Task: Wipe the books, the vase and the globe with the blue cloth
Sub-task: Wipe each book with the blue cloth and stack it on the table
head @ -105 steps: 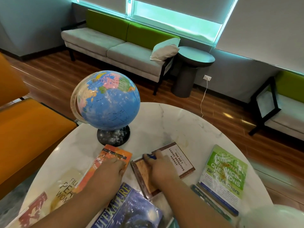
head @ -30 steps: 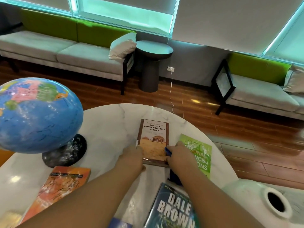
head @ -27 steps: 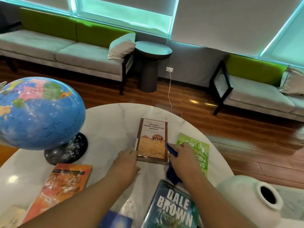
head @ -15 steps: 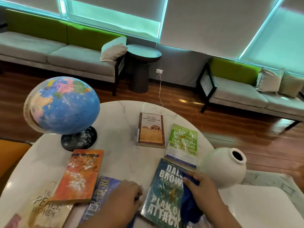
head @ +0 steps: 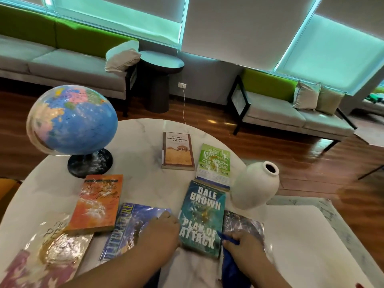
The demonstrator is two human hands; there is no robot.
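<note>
On the dark book [head: 243, 223], right hand [head: 246, 249], fingers [head: 229, 247] around blue cloth [head: 228, 267]

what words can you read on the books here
"THE NO 1 LADIES DETECTIVE AGENCY": brown book
"PERSONAL FINANCE QUESTIONS": green book, partly under glare
"DALE BROWN", "PLAN OF ATTACK": teal book
"LITERATURE": blue book
Too blurred or glared to read: orange book, pale book, dark book

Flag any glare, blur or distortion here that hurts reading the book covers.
Head view: glare blots the title on the lower-left book and streaks the green book; wide-angle bending curves the window blinds; teal window cast; the Dale Brown book reads clearly.
</note>
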